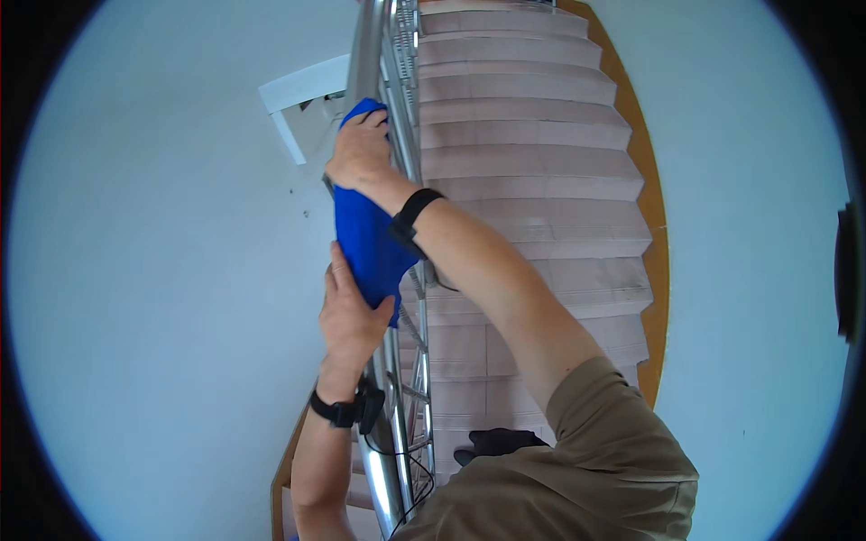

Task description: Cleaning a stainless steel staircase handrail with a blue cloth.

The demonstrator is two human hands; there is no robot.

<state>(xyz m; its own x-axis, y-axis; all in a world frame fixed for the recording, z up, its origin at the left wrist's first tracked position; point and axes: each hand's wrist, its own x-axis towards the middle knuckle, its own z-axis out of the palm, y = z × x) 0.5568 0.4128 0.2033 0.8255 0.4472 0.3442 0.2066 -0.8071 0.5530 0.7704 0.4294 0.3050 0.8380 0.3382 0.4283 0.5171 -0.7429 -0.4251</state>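
A blue cloth (365, 236) lies draped lengthwise along a shiny metal handrail (364, 59). Its upper end is under my right hand (363, 151), whose fingers are bent over the cloth and the rail. Lower down, my left hand (354, 311) straddles the cloth's near end, with fingers along the left side and thumb on the right, holding it against the rail. Each wrist carries a black band with a small device, the right one (415, 216) close to the cloth. The rail's surface beneath the cloth is hidden.
Pinkish tiled stairs (532, 212) run beside the railing, edged by a brown strip (657, 261) along the right wall. Metal balusters (422, 361) stand under the rail. A thin black cable (424, 473) hangs near my body. A white frame (307, 81) is at upper left. My dark shoe (501, 442) shows below.
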